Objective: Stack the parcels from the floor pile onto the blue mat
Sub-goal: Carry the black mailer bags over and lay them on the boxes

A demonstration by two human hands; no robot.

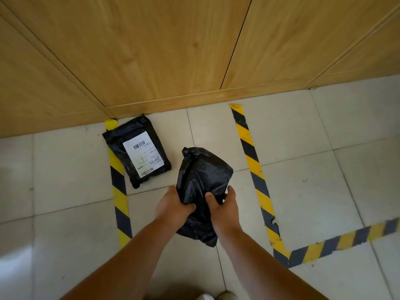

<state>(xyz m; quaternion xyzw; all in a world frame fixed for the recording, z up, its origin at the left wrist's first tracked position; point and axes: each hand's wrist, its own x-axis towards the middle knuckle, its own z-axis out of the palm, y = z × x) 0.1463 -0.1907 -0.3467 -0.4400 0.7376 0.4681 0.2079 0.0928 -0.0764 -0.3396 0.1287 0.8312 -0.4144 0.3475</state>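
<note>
A black plastic parcel (202, 178) is held above the tiled floor in the middle of the view. My left hand (174, 207) grips its left side with the thumb curled over the front. My right hand (224, 207) grips its right side, thumb pressed into the plastic. A second black parcel (136, 151) with a white shipping label lies flat on the floor to the left, near the wooden wall, its left edge over a strip of striped tape. No blue mat is in view.
Yellow-and-black tape (252, 165) marks a bay on the grey tiled floor (313, 169), with another strip (120, 204) on the left. A wooden panelled wall (173, 50) closes the far side. The tips of my shoes (216, 296) show at the bottom edge.
</note>
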